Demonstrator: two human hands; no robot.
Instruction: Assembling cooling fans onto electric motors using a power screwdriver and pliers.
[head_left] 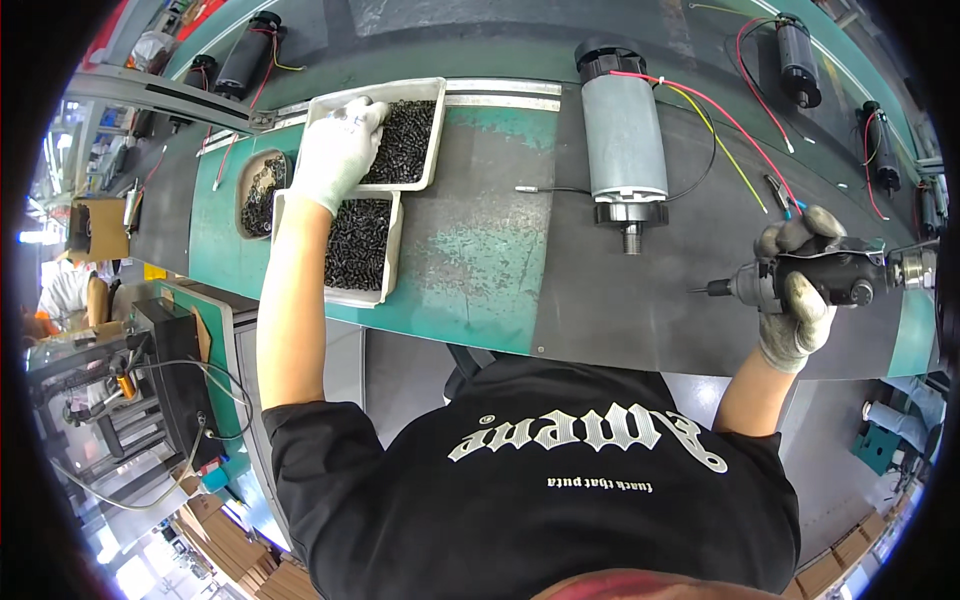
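My left hand [342, 150], in a white glove, is over the left part of the far white tray [439, 130], which is filled with small black screws [405, 140]. Its fingers are bent and drawn together; what is between them, if anything, is too small to make out. My right hand [800, 300], in a greyish glove, is wrapped round a black power screwdriver [825, 277], its bit pointing left above the bench. Between my hands a grey cylindrical motor [625, 140] rests on the bench, its threaded shaft toward me, with red, yellow and black wires running right.
A second white tray [397, 250] of black parts is nearer me, and a small oval dish [244, 215] lies to its left. Blue-handled pliers [780, 197] lie beyond the screwdriver. More motors [798, 60] with loose wires line the far side. A metal rail [170, 92] crosses the far left.
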